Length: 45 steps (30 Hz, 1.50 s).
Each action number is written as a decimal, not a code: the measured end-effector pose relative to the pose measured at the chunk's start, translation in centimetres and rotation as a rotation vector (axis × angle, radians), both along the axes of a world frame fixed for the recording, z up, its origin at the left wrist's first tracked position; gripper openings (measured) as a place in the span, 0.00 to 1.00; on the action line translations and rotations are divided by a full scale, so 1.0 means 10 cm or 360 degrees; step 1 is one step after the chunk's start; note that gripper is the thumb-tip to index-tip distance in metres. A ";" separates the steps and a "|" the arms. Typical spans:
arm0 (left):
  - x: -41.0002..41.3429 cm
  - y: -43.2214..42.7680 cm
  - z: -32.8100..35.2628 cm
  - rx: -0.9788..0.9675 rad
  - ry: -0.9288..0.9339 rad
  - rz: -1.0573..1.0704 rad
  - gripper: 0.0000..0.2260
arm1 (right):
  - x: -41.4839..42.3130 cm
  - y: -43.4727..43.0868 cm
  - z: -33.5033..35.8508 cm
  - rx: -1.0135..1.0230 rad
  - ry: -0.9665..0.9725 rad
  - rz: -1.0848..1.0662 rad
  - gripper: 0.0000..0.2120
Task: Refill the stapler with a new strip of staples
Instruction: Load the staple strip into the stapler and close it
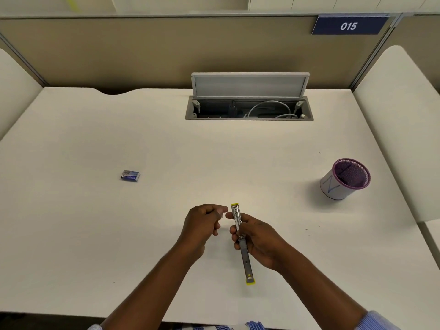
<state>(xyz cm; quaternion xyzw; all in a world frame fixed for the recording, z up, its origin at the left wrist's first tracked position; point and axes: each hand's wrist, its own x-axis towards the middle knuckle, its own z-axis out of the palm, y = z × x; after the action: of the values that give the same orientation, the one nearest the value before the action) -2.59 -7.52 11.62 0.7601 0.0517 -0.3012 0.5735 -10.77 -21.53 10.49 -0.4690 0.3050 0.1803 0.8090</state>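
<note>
White bench (166, 139), stapler (245, 256) swung open full length.
Right grip (259, 239) clamps the stapler's middle; left grip (204, 222) is curled just beside it, contents too small to tell.

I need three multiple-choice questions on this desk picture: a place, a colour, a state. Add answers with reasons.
1. Where is the small blue box? A) on the desk, left of the stapler B) on a chair C) in a drawer
2. Rim colour of the mesh cup? A) green B) purple C) red
3. The stapler is: A) shut, lying flat B) swung open, in the grip of the right hand C) in a bag
1 A: it lies far left. 2 B: the rim shows purple. 3 B: its two arms stretch in one line.
</note>
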 end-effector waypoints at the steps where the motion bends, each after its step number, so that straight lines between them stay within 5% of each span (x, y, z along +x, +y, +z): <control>1: 0.00 -0.01 0.00 0.0007 -0.0016 0.0001 0.08 | 0.00 0.00 0.00 0.0005 0.0001 -0.0003 0.22; 12: -0.02 0.00 0.00 0.0066 -0.0144 0.0071 0.02 | 0.02 -0.01 -0.01 0.0023 -0.0031 0.0014 0.22; 26: 0.00 -0.03 0.06 0.0095 -0.0240 -0.0006 0.07 | 0.05 0.01 0.02 -0.0012 -0.0015 0.0006 0.21; 45: -0.08 -0.14 0.30 0.0397 -0.1023 -0.0812 0.09 | 0.00 0.04 0.04 0.0050 -0.0063 -0.0036 0.14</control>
<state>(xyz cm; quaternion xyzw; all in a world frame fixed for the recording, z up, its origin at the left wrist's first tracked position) -3.41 -8.91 14.64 0.8672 -0.2834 -0.1726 0.3714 -10.75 -21.16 10.89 -0.4563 0.2914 0.1668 0.8241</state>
